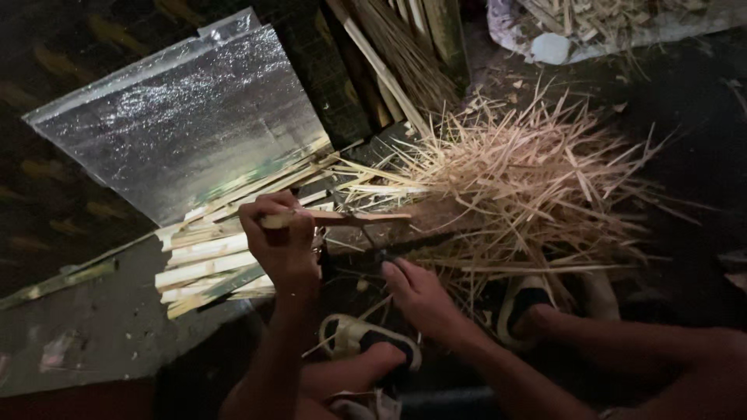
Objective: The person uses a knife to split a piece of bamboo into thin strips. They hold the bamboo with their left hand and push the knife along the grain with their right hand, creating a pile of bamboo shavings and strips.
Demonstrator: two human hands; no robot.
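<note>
1. Gripping a thin pale split bamboo strip (334, 219), left hand (282, 241) is closed around its near end; strip runs level to the right.
2. Right hand (416, 292) low, fingers curled over a dark blade-like tool (372, 243); grip unclear.
3. Heap of straw-coloured bamboo slivers (529, 183) just behind; stacked flat bamboo slats (210, 260) left, on floor.

Dim room, dark floor (93, 327), silvery foil sheet (187, 117) leaning.

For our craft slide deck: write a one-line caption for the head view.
Left hand grips a bamboo strip while right hand rests below, beside a heap of bamboo slivers.
</note>
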